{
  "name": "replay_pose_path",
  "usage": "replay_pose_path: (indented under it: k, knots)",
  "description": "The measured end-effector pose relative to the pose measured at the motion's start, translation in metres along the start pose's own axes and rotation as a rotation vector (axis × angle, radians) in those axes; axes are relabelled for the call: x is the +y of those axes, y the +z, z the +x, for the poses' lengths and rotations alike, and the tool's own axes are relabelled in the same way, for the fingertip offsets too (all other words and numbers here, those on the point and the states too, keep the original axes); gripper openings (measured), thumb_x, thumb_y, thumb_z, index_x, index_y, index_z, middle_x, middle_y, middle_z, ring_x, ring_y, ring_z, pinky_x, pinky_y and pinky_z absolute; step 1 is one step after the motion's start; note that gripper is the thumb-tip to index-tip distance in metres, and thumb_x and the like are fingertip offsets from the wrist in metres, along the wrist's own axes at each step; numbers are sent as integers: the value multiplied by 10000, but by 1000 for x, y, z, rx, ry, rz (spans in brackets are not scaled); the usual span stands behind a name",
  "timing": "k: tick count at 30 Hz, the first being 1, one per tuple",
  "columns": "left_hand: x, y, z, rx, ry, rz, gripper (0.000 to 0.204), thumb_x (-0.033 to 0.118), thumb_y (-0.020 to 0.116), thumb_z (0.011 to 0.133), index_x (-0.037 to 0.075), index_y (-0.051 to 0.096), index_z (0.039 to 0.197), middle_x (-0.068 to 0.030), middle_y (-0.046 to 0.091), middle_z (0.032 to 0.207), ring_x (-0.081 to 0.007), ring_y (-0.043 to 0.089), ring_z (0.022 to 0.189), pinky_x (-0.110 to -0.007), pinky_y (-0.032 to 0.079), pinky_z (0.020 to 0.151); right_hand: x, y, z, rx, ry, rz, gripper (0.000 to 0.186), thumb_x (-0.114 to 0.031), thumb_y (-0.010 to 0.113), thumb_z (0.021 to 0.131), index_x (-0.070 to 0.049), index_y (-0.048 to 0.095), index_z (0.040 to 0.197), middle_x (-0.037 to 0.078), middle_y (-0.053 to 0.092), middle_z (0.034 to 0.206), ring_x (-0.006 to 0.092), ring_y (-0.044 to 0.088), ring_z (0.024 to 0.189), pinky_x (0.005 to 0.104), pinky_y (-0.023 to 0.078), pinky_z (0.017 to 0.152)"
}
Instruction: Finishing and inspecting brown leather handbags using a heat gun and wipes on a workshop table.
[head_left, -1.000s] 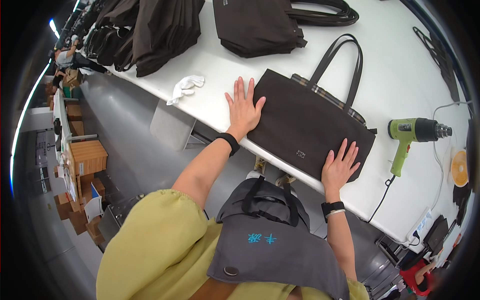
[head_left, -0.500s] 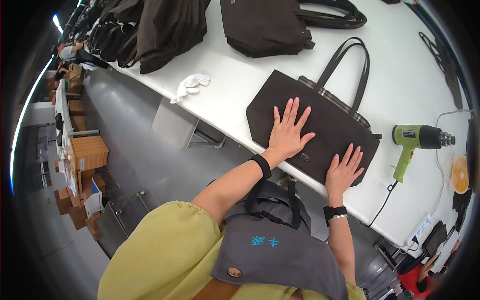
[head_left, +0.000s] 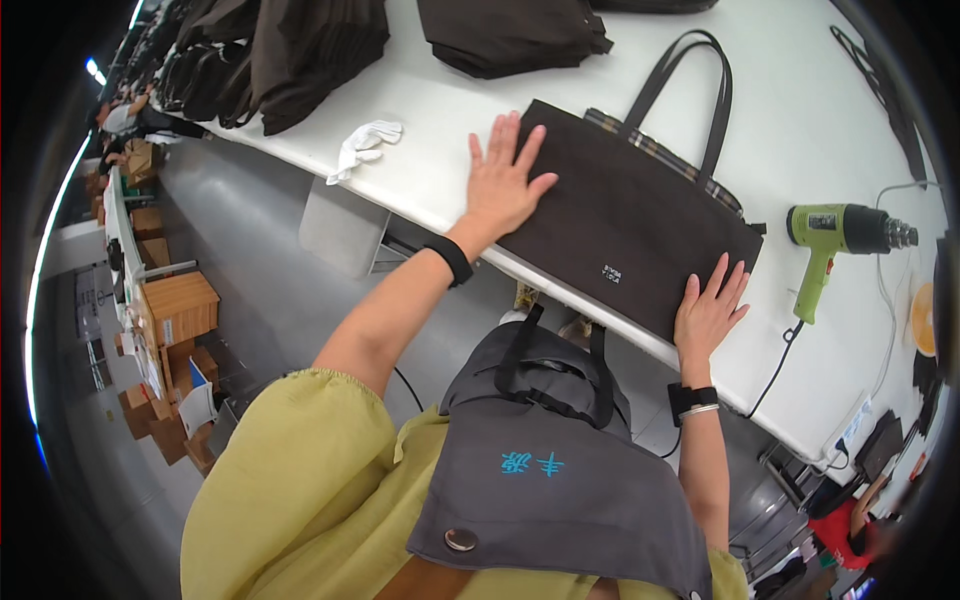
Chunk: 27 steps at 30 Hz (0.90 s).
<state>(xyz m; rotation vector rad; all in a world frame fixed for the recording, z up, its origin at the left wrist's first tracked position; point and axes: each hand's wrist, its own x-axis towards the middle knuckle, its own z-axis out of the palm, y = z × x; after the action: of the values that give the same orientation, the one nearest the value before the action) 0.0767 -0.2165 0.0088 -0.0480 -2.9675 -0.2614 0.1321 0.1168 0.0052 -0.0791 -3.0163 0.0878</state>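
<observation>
A dark brown tote bag (head_left: 630,220) lies flat on the white table in front of me, its two handles pointing away and a strip of plaid lining showing along its opening. My left hand (head_left: 503,185) is spread out at the bag's left edge, partly on the bag and partly over the tabletop. At the lower right corner of the bag my right hand (head_left: 712,315) lies flat with its fingers apart. Neither hand grips anything. A green and black heat gun (head_left: 830,250) rests to the right of the bag.
On the white table (head_left: 440,130) a white glove (head_left: 362,150) lies near the front edge. A pile of dark bags (head_left: 310,60) and another dark bag (head_left: 510,35) lie farther back. A roll of yellow tape (head_left: 922,318) is at the right. A grey stool (head_left: 342,222) stands below the table.
My left hand has slid from the bag's middle to its left edge. My right hand has shifted slightly up and right in the picture. The view has moved a little.
</observation>
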Motion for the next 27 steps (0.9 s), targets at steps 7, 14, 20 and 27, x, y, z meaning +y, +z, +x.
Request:
replay_pose_path:
  k: [7,14,20,27]
  knots:
    - [-10,12,1,-38,-19,-24,654,529,426,923,238,259,1484,-171,96,1554,-349,101,1434,-635,74,1091,3,8,4,29,-8,34,530,-374,439,957,-203,343,1450,119,239,1524,309,201,1412,631,189,1063]
    - [59,-10,-26,9,85,-27,575,446,414,957,183,319,1459,-120,210,1537,-302,167,1427,-630,118,1088,11,6,2,-25,21,65,562,-394,418,969,-181,285,1472,122,259,1518,315,193,1418,633,161,1073]
    - [81,5,-54,-63,159,-117,602,477,413,949,181,308,1462,-121,238,1527,-284,193,1420,-597,135,1106,-7,-25,-15,43,-190,216,545,-377,415,976,-146,313,1458,87,278,1517,284,211,1417,579,133,1109]
    - [82,15,-59,-78,127,-47,621,503,423,938,189,312,1462,-155,195,1533,-324,150,1425,-604,130,1102,-7,-1,-32,-59,-215,129,566,-395,424,967,-128,318,1454,72,273,1522,274,221,1415,568,168,1107]
